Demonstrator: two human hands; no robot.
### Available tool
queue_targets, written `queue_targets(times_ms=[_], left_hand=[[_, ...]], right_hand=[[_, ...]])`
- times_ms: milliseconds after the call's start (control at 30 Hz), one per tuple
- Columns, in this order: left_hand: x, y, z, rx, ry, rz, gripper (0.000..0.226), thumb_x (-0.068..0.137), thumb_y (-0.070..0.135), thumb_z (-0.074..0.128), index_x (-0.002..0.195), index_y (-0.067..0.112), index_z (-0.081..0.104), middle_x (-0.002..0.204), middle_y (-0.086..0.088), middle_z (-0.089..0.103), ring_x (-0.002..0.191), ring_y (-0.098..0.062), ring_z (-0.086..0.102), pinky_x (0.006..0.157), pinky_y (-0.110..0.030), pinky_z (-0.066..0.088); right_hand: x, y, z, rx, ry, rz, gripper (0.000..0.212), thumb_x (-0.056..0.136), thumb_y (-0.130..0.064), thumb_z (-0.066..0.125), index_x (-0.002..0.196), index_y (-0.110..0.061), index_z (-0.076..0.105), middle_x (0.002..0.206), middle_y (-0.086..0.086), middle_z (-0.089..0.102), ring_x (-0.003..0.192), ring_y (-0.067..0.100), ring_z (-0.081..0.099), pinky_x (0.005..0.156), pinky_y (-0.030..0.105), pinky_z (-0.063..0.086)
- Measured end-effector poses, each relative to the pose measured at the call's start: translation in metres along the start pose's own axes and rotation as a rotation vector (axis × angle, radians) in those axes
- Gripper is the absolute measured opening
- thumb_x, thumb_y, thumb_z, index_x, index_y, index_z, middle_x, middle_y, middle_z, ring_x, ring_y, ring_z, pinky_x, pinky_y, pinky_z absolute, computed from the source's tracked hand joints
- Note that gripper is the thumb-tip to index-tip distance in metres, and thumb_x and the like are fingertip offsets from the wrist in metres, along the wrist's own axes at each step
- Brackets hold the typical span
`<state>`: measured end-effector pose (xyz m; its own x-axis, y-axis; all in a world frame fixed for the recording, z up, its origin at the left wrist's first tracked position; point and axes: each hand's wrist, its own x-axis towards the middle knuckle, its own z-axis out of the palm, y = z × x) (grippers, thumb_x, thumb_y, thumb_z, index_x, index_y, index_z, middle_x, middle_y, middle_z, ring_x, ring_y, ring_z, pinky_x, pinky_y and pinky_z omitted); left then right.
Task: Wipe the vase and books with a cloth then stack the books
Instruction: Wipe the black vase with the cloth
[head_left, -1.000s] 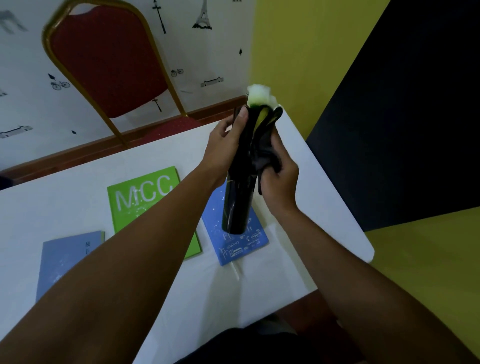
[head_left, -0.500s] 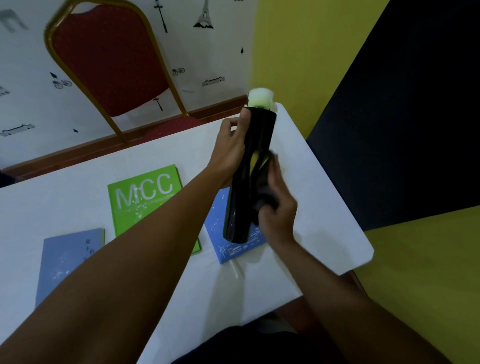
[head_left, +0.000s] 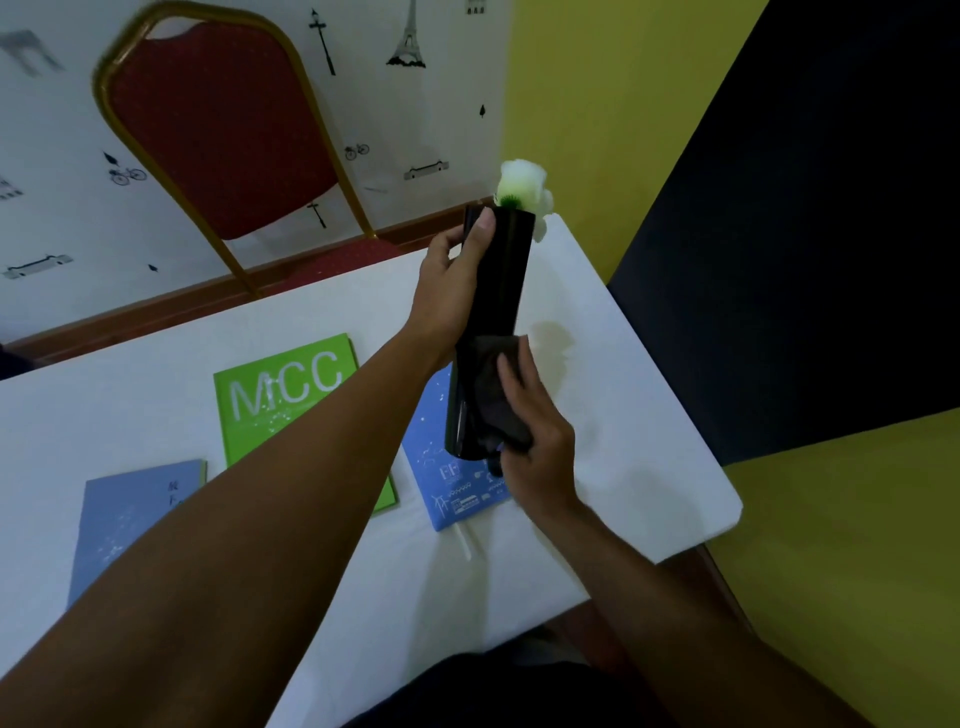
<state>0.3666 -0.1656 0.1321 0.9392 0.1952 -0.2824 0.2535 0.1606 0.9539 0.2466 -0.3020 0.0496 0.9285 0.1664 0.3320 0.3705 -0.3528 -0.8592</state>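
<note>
A tall black vase (head_left: 501, 291) with a white flower (head_left: 522, 187) in its mouth is held tilted above the white table (head_left: 623, 457). My left hand (head_left: 452, 291) grips its upper part. My right hand (head_left: 535, 436) presses a dark cloth (head_left: 493, 400) against the vase's lower end. On the table lie three books: a green one marked MCC (head_left: 280, 400), a bright blue one (head_left: 452, 483) under the vase, and a pale blue one (head_left: 135, 509) at the left, partly hidden by my left forearm.
A red chair with a gold frame (head_left: 218, 130) stands behind the table against the patterned wall. The table's right edge and rounded corner (head_left: 727, 509) lie close to my right hand. Yellow and dark wall panels fill the right side.
My right hand with the cloth has slid down the vase from near its mouth to its lower end. The left hand keeps its grip near the top.
</note>
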Motion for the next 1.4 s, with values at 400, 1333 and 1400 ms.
queue_targets(times_ms=[400,1333,1400], left_hand=[[-0.004,0.006,-0.001,0.03,-0.163,-0.085,0.059,0.098,0.067,0.037,0.121,0.026,0.073,0.114,0.0,0.078,0.107,-0.016,0.073,0.1,-0.042,0.054],[0.007,0.006,-0.003,-0.113,-0.074,-0.076,0.075,0.073,0.04,0.087,0.132,0.005,0.056,0.12,-0.02,0.071,0.101,-0.03,0.075,0.091,-0.048,0.06],[0.006,0.007,0.0,-0.142,-0.093,-0.068,0.064,0.081,0.042,0.081,0.127,0.0,0.063,0.119,-0.025,0.071,0.102,-0.036,0.073,0.096,-0.055,0.057]], right_hand=[[0.104,-0.038,-0.03,0.272,0.157,0.278,0.085,0.075,0.012,0.039,0.154,-0.019,0.047,0.16,0.0,0.047,0.149,0.012,0.043,0.122,0.029,0.037],[-0.034,0.03,-0.015,-0.112,-0.239,-0.142,0.047,0.109,-0.014,0.052,0.15,0.005,0.045,0.168,0.023,0.023,0.156,0.046,0.019,0.124,0.055,0.03],[-0.025,0.025,-0.015,-0.068,-0.184,-0.12,0.048,0.105,-0.003,0.054,0.151,0.005,0.043,0.168,0.026,0.022,0.156,0.043,0.023,0.123,0.053,0.034]])
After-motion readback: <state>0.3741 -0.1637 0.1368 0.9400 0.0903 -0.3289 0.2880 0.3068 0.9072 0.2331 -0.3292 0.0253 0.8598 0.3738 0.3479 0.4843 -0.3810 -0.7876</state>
